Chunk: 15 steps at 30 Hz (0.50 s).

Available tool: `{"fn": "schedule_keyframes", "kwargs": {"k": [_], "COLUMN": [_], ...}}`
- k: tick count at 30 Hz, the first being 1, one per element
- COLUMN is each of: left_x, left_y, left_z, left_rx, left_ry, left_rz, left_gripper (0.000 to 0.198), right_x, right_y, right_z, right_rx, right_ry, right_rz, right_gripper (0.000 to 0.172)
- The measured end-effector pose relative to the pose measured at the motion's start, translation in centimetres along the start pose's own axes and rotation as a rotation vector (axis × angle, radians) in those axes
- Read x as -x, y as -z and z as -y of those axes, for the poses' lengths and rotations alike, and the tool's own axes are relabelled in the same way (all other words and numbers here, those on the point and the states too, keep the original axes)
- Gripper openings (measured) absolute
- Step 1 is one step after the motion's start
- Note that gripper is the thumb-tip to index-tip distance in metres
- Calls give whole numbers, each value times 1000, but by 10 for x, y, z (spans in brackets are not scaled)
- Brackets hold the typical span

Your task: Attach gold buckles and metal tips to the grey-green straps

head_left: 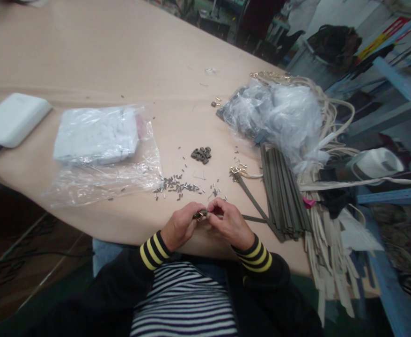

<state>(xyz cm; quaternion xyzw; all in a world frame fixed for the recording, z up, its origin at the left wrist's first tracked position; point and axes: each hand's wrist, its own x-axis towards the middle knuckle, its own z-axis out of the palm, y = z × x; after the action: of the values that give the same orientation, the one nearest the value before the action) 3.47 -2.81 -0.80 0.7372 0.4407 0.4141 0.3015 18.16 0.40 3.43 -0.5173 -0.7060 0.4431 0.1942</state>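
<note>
My left hand is closed on a small gold-coloured buckle with dark olive material at it, near the table's front edge. Pinched by the fingers of my right hand, an olive strap meets the buckle and trails out to the right. Fingertips hide most of the join. Just beyond my hands lie many tiny metal clips, scattered loosely. Farther off is a small heap of olive loops or keepers. Another olive strap has gold buckles at its far end.
A bundle of olive straps lies to the right, beside clear plastic bags and beige straps hanging over the edge. On the left are a plastic-wrapped white pack and a white box with a black cable. Blue metal shelving stands at far right.
</note>
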Motion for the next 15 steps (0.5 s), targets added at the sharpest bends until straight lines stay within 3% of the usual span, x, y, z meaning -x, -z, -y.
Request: {"fn": "schedule_keyframes", "kwargs": {"k": [7, 15], "left_x": [-11, -10], "left_y": [9, 6], "left_z": [-9, -13], "left_rx": [146, 289], "left_ry": [-4, 324], "left_rz": [28, 99], "left_gripper": [9, 8], "right_x": [0, 4], "right_y": [-2, -7], "right_z": [2, 1], "right_rx": [-88, 16], "right_ry": [-98, -112], "right_rz": [0, -11], "right_gripper": [5, 8]}}
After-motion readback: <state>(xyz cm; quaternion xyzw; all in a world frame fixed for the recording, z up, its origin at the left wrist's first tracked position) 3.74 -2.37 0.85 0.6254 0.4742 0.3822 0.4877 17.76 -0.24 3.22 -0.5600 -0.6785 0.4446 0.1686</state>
